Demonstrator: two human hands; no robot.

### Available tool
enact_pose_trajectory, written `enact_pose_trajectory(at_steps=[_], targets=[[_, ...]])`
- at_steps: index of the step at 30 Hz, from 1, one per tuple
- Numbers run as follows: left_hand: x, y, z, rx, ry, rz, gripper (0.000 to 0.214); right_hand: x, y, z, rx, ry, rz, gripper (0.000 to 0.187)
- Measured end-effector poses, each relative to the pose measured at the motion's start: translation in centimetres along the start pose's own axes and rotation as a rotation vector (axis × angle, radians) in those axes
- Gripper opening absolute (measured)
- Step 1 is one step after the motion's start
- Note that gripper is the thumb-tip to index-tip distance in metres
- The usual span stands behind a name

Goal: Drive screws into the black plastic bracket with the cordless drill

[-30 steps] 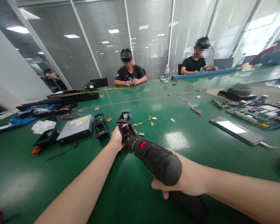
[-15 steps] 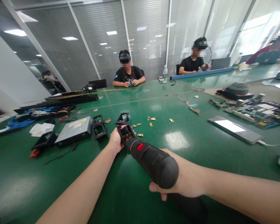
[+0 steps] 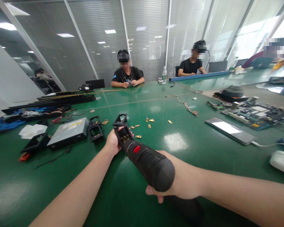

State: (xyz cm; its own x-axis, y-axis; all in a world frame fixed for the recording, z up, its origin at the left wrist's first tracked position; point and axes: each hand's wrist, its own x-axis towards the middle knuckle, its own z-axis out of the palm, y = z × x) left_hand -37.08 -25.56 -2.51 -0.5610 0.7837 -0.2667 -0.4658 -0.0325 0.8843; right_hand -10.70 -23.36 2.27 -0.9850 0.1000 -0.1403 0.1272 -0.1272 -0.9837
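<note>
My left hand (image 3: 113, 142) is closed around a black rectangular frame (image 3: 119, 132) with small brass-coloured parts inside it. A black cordless screwdriver (image 3: 149, 164) with a red switch is gripped in my right hand (image 3: 180, 176). Its front end points into the frame; the bit's tip is hidden. Beyond and beside the held frame lie several small brass plates (image 3: 149, 126) on the green table. Another black frame (image 3: 120, 119) stands just behind it, and two more black frames (image 3: 96, 133) sit to the left.
Left of the frames lies a silver disc drive (image 3: 68, 132), with white tissue (image 3: 33, 130) and cables around it. On the right are a phone (image 3: 229, 130) on a cable and circuit boards (image 3: 257, 112). Two people (image 3: 127, 75) sit across the table, near a water bottle (image 3: 164, 75).
The whole view has shifted slightly, so things appear a little further left. Both hands keep their hold, with the screwdriver still pointing into the frame.
</note>
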Motion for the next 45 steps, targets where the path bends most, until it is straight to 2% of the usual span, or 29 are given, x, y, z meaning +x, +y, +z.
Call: enact_pose_trajectory(at_steps=[13,20,27,36,45], targets=[[0.08,-0.17,-0.08,-0.014,0.008,0.001,0.026,-0.11,-0.31,0.19,-0.019,0.000,-0.011,0.042],[0.27,-0.36,-0.17,-0.046,0.013,-0.003,0.022,-0.39,-0.28,0.36,0.003,0.003,-0.017,0.045],[0.20,-0.23,-0.16,-0.025,0.001,-0.018,0.028,-0.29,-0.21,0.22,-0.016,0.003,0.001,0.053],[-0.02,-0.11,0.05,-0.040,0.005,-0.036,0.025,-0.32,-0.24,0.30,-0.019,-0.005,-0.015,0.051],[0.06,-0.25,-0.29,-0.049,0.005,-0.033,0.023,-0.13,-0.54,0.64,0.003,0.018,0.066,0.063]])
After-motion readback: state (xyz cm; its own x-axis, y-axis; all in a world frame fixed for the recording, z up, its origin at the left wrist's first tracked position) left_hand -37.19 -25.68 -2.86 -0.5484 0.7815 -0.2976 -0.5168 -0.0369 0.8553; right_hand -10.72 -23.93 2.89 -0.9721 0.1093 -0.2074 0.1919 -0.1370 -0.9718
